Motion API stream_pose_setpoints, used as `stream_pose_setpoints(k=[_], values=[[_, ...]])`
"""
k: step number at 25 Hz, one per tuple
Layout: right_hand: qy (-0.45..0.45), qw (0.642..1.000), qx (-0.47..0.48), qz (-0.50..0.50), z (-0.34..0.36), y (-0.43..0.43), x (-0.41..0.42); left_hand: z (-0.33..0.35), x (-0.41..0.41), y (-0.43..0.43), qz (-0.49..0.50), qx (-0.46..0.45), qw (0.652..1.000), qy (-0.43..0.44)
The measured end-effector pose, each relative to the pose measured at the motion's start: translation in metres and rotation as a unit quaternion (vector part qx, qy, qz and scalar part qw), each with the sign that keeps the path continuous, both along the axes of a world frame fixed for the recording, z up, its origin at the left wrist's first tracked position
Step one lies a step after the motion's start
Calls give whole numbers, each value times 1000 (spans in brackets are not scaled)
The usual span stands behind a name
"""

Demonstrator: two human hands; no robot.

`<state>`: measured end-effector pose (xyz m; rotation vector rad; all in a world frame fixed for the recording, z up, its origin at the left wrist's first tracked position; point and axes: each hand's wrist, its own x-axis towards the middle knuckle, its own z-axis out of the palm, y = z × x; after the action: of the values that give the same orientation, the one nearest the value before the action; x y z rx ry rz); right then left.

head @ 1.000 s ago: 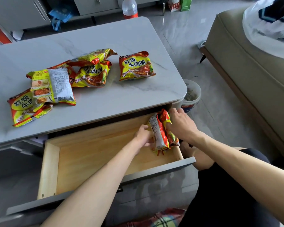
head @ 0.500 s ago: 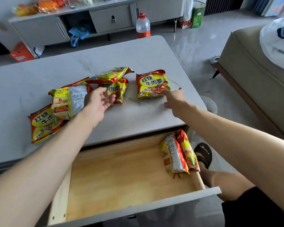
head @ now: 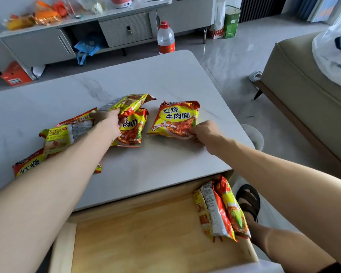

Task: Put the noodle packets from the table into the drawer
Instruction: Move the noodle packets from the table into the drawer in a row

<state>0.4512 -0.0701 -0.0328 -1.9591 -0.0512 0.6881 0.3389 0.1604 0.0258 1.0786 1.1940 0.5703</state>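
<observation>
Two packets (head: pixel 222 209) stand on edge against the right wall of the drawer (head: pixel 63 247); leftward its wooden floor lies bare. Nearward of the right fingers (head: pixel 193 131), bare table (head: pixel 165 166) runs to the edge. A packet (head: pixel 131 129) lies under the left fingers (head: pixel 121 121).

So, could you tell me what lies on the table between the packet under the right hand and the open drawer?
Nothing: in the head view, the table is bare marble from the packet at the right hand to the drawer.

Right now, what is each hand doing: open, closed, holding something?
Left hand: closed on the top noodle packet of the pile.
Right hand: fingers pinching the lower edge of the lone noodle packet.
</observation>
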Motion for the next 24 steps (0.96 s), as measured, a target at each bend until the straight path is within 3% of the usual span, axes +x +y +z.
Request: stream_pose_setpoints(k=[6, 11, 15, 21, 24], values=[[58, 991, 42, 116, 10, -33, -48, 24, -24, -26, 15, 100, 994, -33], [88, 989, 22, 117, 18, -56, -87, 38, -88, -80, 2, 68, 991, -119], [90, 990, 25, 102, 17, -81, -119, 12, -146, -116, 35, 35, 991, -125], [136, 987, 77, 46, 7, -107, -137, -44, -186, -154, -33, 28, 999, 19], [207, 970, 125, 16, 9, -101, -139, -39, -189, -163, -83, 121, 970, 194]])
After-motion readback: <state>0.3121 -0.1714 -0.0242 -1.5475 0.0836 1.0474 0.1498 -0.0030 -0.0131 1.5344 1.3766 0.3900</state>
